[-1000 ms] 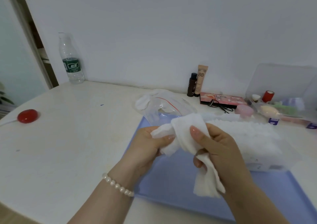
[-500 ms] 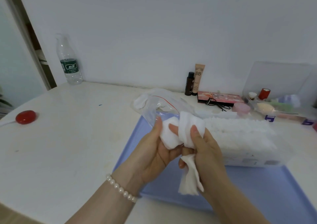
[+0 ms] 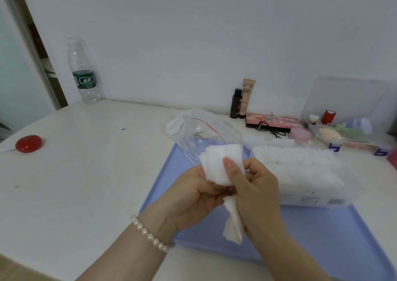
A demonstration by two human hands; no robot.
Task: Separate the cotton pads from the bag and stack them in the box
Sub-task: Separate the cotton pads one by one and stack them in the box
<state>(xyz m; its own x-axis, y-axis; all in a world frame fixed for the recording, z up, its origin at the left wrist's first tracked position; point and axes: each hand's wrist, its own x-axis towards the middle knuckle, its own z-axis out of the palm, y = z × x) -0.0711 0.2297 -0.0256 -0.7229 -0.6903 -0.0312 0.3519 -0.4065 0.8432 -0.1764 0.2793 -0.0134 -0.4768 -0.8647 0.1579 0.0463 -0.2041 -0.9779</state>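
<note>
Both hands up over the tray, a fan of pads pinched between them!

The white table (image 3: 75, 184) ran wide, and on it the blue tray (image 3: 322, 233) filled the 4 o'clock side. At 3 o'clock on the tray sat the clear box (image 3: 311, 197), already packed with white pads. The limp bag (image 3: 193, 138) lay at 12 o'clock of the hands, draped over the tray's far edge, mouth toward the hands. The left hand (image 3: 193, 194), pearl bracelet (image 3: 148, 234) at the wrist, cupped the pads (image 3: 217, 162) from 9 o'clock, fingers curled behind them. The right hand (image 3: 255, 190) closed in from 3 o'clock, thumb pressed flat on the front pad, fingers wrapped behind. One loose pad (image 3: 233, 224) dangled at 6 o'clock, trapped under the right palm. A bottle (image 3: 83, 72) stood at 10 o'clock.
</note>
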